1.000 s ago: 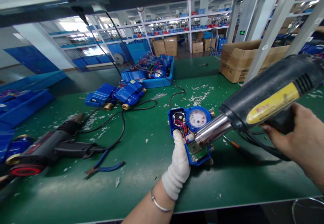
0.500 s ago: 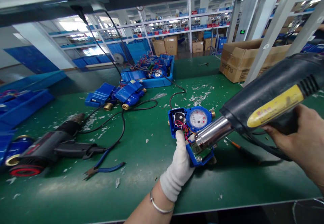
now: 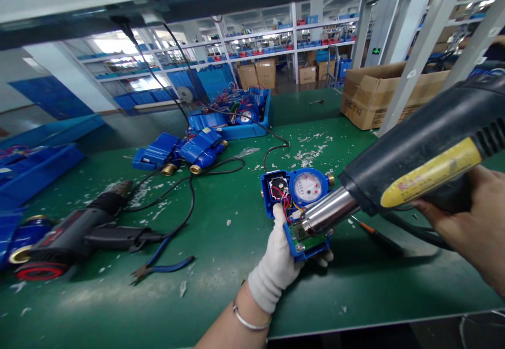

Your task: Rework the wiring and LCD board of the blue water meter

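Note:
My left hand [image 3: 278, 257], in a white glove, grips a blue cover with a green circuit board [image 3: 315, 242] and small display inside. Red and yellow wires join this cover to a blue water meter [image 3: 309, 186] with a round white dial, its side box uncovered, on the bench just beyond. My bare right hand [image 3: 469, 217] is closed around the handle of a black heat gun [image 3: 418, 154] with a yellow label. The metal nozzle points down left, right over the board; whether it touches is unclear.
A second heat gun [image 3: 82, 228] and blue-handled cutters [image 3: 161, 267] lie to the left. Two blue meters [image 3: 201, 149] sit before a blue bin [image 3: 248, 130] of meters. A screwdriver [image 3: 379, 236] lies under the heat gun, a cardboard box [image 3: 366, 101] at back right.
The cover in my left hand has tilted and shifted slightly left, showing more of its board and display. My gloved fingertips now show beneath it. The heat gun has moved only slightly.

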The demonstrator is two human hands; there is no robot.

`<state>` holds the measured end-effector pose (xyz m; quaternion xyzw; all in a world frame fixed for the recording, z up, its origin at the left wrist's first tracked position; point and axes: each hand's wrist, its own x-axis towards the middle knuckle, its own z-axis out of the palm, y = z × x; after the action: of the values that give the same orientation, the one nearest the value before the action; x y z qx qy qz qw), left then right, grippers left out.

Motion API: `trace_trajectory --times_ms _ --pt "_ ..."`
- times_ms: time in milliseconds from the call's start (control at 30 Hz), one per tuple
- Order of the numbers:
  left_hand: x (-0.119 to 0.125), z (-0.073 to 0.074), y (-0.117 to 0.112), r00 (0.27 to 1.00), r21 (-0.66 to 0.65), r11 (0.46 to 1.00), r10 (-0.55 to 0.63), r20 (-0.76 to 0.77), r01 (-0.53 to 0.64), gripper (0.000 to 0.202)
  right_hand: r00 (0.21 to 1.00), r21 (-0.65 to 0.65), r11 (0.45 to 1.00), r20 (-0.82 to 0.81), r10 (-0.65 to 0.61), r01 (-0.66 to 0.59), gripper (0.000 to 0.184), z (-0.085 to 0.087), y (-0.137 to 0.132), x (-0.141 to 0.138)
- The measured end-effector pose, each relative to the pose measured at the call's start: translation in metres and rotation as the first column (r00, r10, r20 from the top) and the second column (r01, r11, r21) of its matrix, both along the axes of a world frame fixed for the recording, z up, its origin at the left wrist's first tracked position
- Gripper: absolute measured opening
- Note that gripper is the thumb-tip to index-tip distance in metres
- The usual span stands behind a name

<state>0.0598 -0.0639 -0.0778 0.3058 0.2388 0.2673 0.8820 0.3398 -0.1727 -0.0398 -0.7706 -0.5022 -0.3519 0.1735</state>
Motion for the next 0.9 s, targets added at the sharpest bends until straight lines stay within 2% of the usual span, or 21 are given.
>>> trace_trajectory --times_ms 200,400,700,900 --pt "0.0005 0.0019 0.0007 0.997 -0.015 1.0 0.024 -0.079 -0.025 0.083 0.999 0.013 1.0 0.054 0.004 -0.005 0.08 0.0007 0.0 -0.0026" --pt "0.0011 0.005 0.0002 0.997 -0.029 0.999 0.026 -0.072 -0.028 0.082 0.998 0.015 1.0 0.063 0.013 -0.014 0.08 0.0055 0.0002 -0.0079" --pt "0.0012 0.0017 0.0003 0.997 0.006 1.0 0.028 -0.069 -0.028 0.08 0.992 0.051 0.997 0.117 0.054 -0.061 0.082 0.0025 0.0011 -0.0041" --pt "0.0018 0.0044 -0.001 0.994 -0.004 0.999 0.038 -0.099 -0.038 0.082 0.99 0.048 0.996 0.122 0.064 -0.071 0.082 0.0029 0.0022 -0.0034"
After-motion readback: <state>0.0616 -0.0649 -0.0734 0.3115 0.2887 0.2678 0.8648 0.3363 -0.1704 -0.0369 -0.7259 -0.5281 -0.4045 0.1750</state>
